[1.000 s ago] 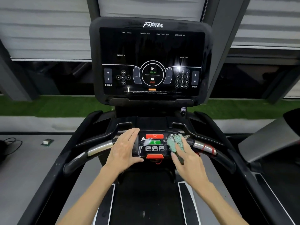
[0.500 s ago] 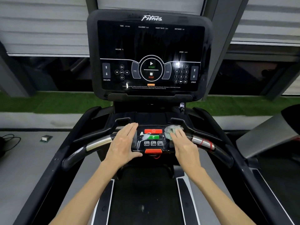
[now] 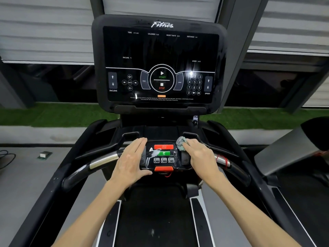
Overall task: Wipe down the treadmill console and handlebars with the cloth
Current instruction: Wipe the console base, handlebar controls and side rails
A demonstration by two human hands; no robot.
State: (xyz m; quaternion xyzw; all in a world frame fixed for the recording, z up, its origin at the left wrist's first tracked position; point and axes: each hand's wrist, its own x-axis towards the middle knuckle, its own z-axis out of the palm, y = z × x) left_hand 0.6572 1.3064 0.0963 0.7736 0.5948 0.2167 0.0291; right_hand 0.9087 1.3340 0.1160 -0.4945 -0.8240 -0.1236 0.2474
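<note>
The treadmill console was seen rising above the button panel, untouched. The handlebars were spread to either side of the panel, within easy reach for wiping. The left hand was laid flat on the panel's left edge, fingers straight and together, thumb tucked under its near edge, apparently as a brace. The right hand was stretched over the panel's far right corner, its extended fingers pressed on the cloth, which was kept bunched there, presumably to concentrate pressure
</note>
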